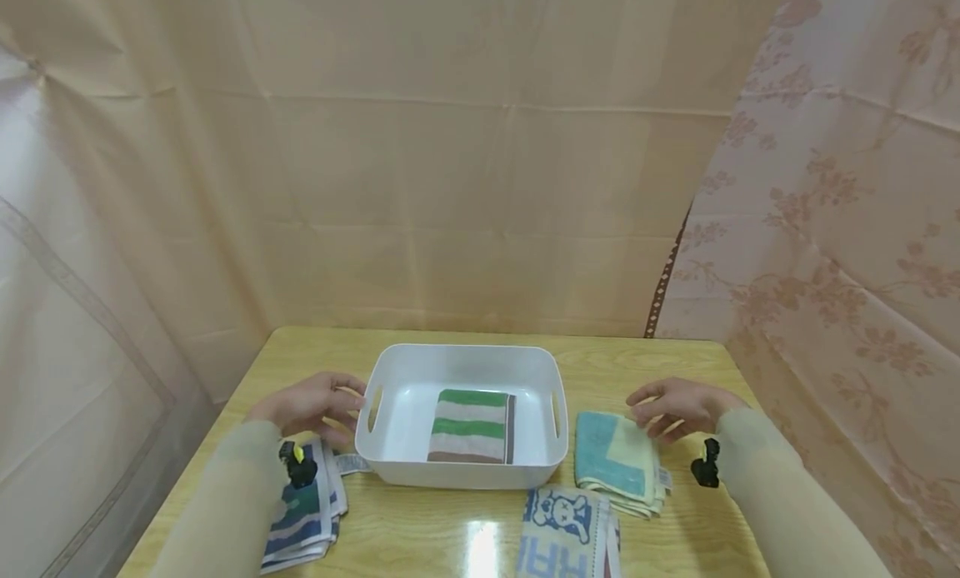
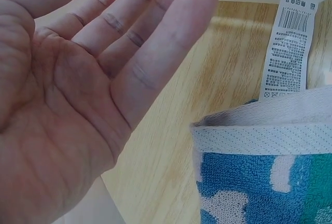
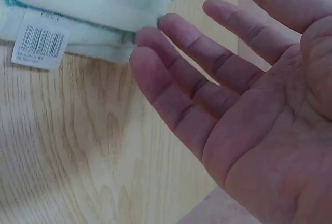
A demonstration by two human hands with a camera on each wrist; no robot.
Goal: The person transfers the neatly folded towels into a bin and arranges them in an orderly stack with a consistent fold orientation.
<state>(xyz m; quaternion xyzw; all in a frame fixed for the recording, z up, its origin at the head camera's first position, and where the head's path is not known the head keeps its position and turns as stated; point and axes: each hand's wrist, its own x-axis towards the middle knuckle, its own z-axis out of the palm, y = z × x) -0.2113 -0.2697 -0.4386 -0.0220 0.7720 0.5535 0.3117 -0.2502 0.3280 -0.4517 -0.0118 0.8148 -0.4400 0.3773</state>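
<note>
A white plastic bin (image 1: 465, 475) with handle slots stands on the table, and a folded towel (image 1: 471, 426) striped green, white and brown lies inside it. Beside the bin's left end my left hand (image 1: 318, 405) hovers with relaxed fingers and an empty palm. Below that hand is a folded blue, green and white towel (image 2: 254, 182), its printed label (image 2: 288, 47) sticking out. On the other side, my right hand (image 1: 681, 405) is held loosely over the edge of a folded teal and pale yellow towel (image 1: 611, 457), gripping nothing. A barcode tag (image 3: 40, 40) hangs from this towel.
Near the table's front lies a folded beige and blue towel (image 1: 562, 528) with a bear picture, close to the bin's front right corner. The wooden table (image 1: 420, 528) backs onto a beige curtain (image 1: 450, 186); a flowered curtain (image 1: 840, 228) hangs at the right.
</note>
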